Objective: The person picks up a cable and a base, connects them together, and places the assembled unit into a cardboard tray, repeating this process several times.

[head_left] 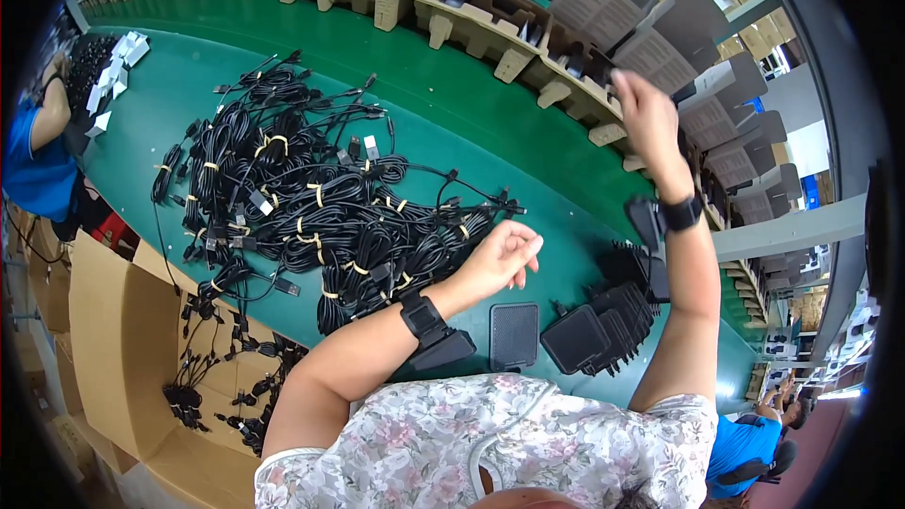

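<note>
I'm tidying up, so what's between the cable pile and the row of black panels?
In the head view: a single black panel on the green table, and your left hand.

The green strip between cable heap and cardboard trays offered room to pass; on the table, the heap barred the way beyond the left hand and black blocks crowded the near right.

Looks like a factory packing floor from here: one long green counter edged with a row of brown moulded trays, bundled black cables heaped up, a big open carton, workers in blue at either end.
</note>
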A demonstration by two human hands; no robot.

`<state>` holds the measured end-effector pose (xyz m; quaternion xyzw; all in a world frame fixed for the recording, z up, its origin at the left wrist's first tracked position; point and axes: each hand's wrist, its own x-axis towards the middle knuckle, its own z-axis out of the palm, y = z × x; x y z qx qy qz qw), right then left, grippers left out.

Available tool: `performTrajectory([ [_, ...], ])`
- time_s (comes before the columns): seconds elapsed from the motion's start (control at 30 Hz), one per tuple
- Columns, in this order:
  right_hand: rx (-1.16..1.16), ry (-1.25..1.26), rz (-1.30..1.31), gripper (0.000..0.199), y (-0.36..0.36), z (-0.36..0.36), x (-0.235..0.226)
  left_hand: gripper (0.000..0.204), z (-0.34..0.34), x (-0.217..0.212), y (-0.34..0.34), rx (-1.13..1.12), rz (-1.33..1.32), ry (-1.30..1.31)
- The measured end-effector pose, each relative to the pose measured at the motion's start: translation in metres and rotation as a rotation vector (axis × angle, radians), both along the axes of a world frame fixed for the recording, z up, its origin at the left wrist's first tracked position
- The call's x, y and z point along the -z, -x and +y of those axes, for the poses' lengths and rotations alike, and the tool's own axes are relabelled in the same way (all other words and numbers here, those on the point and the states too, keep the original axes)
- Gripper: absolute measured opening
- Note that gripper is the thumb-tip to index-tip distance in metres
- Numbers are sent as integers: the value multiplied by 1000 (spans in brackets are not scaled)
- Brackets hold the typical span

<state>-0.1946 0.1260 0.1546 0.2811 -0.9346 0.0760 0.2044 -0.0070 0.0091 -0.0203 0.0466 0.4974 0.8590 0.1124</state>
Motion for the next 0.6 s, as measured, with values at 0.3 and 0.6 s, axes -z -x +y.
performTrajectory([
  [0.3, 205, -296, -14, 33, 158, -47, 21, 23, 4, 2, -2, 19, -23, 33],
  [0.6, 380, 334, 47, 26, 204, -68, 111, 25, 9, 3, 1, 37, -38, 42],
])
